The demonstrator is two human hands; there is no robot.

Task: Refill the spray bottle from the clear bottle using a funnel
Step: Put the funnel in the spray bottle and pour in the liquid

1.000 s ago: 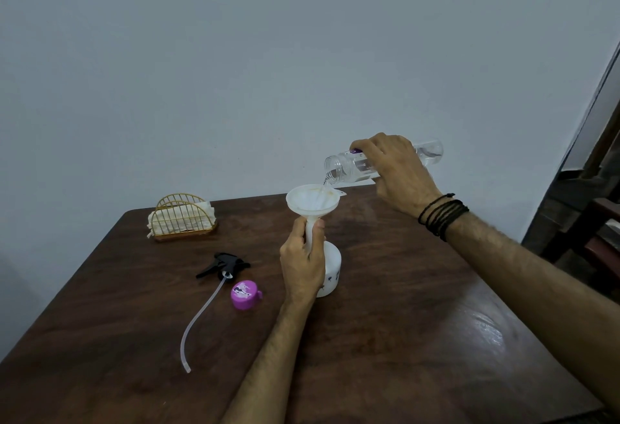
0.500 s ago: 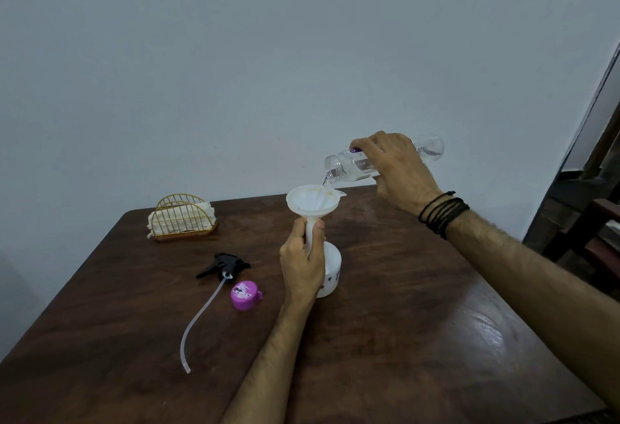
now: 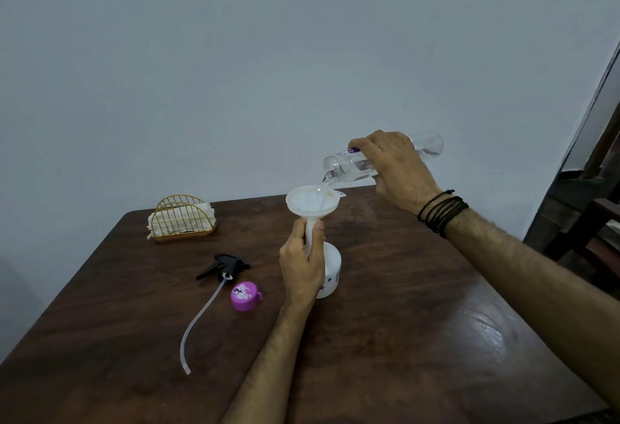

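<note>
Clear bottle [image 3: 349, 163] in right hand [image 3: 396, 168] tips over funnel [image 3: 310, 203] rim; left hand [image 3: 302, 265] clasps its stem.

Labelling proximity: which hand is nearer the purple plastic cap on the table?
Left. The left hand is just right of the purple plastic cap; the right hand is raised, farther right.

Single head-worn view, wide-angle, facing forward and down – wooden table [image 3: 385, 339] near, wall [image 3: 268, 71] behind
</note>
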